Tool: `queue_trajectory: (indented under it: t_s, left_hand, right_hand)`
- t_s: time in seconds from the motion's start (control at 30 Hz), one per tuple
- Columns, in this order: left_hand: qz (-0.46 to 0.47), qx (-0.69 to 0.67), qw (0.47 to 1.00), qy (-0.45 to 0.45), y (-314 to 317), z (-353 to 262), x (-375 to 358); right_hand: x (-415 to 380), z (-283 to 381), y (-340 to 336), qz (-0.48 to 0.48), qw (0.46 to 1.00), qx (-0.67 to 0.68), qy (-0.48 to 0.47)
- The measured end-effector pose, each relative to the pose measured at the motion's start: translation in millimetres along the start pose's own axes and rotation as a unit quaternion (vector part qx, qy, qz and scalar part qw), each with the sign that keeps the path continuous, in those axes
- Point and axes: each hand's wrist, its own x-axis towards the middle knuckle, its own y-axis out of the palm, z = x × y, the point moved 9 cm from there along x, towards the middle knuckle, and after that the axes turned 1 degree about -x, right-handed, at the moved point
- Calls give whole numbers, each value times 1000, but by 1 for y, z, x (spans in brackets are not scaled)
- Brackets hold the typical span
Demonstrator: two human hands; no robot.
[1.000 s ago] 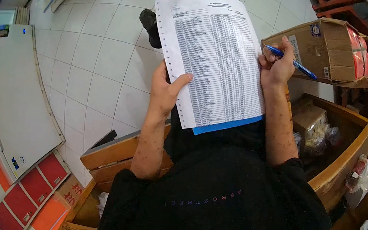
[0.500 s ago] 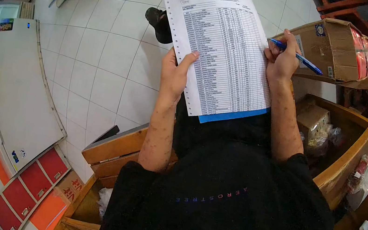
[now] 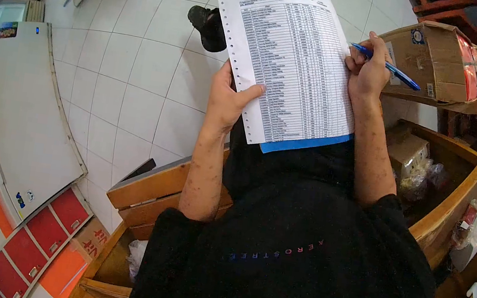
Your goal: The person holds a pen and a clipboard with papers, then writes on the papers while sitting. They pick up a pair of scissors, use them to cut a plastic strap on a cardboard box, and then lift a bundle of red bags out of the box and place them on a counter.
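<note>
A printed sheet (image 3: 297, 78) with a dense table of rows and a punched left margin lies over a blue folder (image 3: 306, 144), whose lower edge shows beneath it. My left hand (image 3: 230, 96) grips the sheet's left edge, thumb on top and the other fingers hidden underneath. A blue pen (image 3: 398, 75) is held in the closed fingers of my right hand (image 3: 370, 73), beside the sheet's right edge. The pen's tip end points left toward the paper.
To the right, a cardboard box (image 3: 412, 60) stands above an open wooden drawer (image 3: 451, 197) holding a small carton and plastic bags. A white fridge-like panel (image 3: 35, 120) and red drawers (image 3: 22, 256) are at left. A black shoe (image 3: 208, 27) rests on the tiled floor.
The sheet and folder have shifted slightly up and to the right. My left thumb has slid a little lower and further onto the page. The pen stays in my right hand.
</note>
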Motion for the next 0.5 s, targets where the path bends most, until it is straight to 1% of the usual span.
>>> queue_trajectory:
  t_s: [0.07, 0.23, 0.27, 0.4, 0.5]
  left_hand:
    - [29, 3, 1000, -1, 2, 3, -1]
    - [63, 27, 998, 0, 7, 6, -9]
    - [73, 32, 997, 0, 8, 7, -10]
    - [62, 49, 997, -11, 6, 12, -11]
    - [52, 38, 998, -8, 7, 11, -11]
  right_hand:
    - [-1, 0, 1, -2, 1000, 4, -1]
    - [-1, 1, 0, 0, 1000, -8, 3]
    - [-2, 0, 0, -12, 1000, -6, 1]
    - [-3, 1, 0, -23, 1000, -6, 3]
    - [-1, -2, 0, -6, 1000, -6, 2]
